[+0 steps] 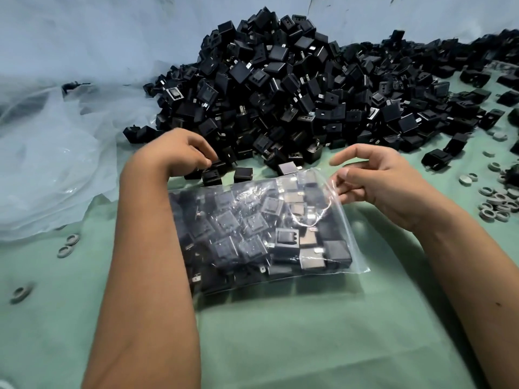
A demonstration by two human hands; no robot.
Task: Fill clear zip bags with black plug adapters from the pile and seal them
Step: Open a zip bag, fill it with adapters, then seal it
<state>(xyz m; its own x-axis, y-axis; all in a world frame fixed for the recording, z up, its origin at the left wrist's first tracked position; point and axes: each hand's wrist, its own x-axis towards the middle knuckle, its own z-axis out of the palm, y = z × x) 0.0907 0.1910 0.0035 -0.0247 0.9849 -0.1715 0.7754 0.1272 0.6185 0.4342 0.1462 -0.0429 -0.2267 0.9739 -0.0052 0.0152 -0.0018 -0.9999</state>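
**Bag nearly full, mouth held at one corner**

The green desk carries a pile of black plug adapters beyond both hands. Between the forearms lies the clear zip bag, packed with adapters. The left hand curls round loose adapters at the pile's edge; the right hand pinches the bag's top corner.

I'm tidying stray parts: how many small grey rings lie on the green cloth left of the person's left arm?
3: two small grey rings side by side at the clear plastic sheet's edge, one alone nearer the camera. More may be hidden under the sheet.
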